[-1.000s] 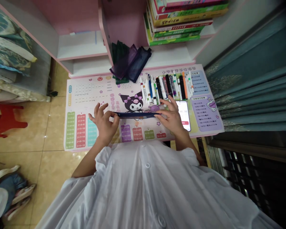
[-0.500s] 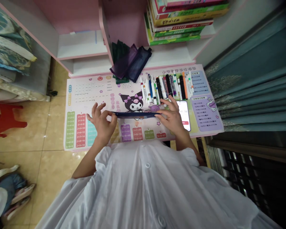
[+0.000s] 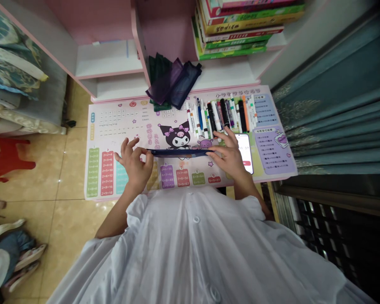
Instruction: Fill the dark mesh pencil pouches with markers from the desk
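A narrow dark blue mesh pouch [image 3: 180, 153] is stretched level between my hands, seen nearly edge-on above the desk mat. My left hand [image 3: 135, 162] pinches its left end between thumb and forefinger, the other fingers spread upward. At the opposite end, my right hand [image 3: 228, 154] grips the corner with thumb and fingers. Just beyond the pouch, a row of pens and markers [image 3: 221, 115] lies on the mat. A phone [image 3: 247, 153] with a lit screen lies beside my right hand, partly covered by it.
Green, purple and dark blue mesh pouches [image 3: 174, 82] overlap at the desk's back edge. A stack of books [image 3: 240, 31] stands on the right shelf. The printed mat [image 3: 96, 126] covers the desk. A red stool [image 3: 11, 158] is on the floor at left, and a curtain [image 3: 338, 105] hangs at right.
My left hand has shifted very slightly left, with the pouch's left end in it. My right hand stays in place. The phone's displayed digits have changed.
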Demonstrator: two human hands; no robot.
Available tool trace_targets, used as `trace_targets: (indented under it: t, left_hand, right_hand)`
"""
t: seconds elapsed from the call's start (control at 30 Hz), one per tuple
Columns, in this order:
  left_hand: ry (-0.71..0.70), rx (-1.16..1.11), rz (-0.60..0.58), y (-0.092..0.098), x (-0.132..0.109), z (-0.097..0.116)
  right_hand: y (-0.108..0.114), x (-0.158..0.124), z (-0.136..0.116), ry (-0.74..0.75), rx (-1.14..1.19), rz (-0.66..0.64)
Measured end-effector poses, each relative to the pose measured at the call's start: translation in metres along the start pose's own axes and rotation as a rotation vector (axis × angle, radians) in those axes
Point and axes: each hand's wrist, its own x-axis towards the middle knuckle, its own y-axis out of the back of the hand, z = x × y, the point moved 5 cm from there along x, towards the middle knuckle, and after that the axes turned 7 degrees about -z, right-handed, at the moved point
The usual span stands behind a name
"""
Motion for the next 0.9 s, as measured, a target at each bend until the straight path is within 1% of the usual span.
trace_targets:
  t: [0.2,0.3,0.5,0.6,0.9]
  left_hand:
    - [0.050,-0.001,0.019,0.006,0.001,0.001]
    - [0.050,0.003,0.019,0.008,0.002,0.001]
    - [0.050,0.013,0.024,0.007,0.001,-0.002]
    - [0.058,0.012,0.025,0.007,0.001,-0.005]
    - [0.082,-0.006,0.036,0.010,0.001,-0.009]
  right_hand:
    - [0.002,0.000,0.003,-0.018,0.005,0.008]
    - [0.003,0.000,0.004,-0.023,0.010,-0.003]
    - [0.003,0.000,0.004,-0.019,0.011,-0.022]
    - [0.003,0.001,0.003,0.001,0.012,-0.012]
    - [0.002,0.001,0.003,0.012,0.030,-0.029]
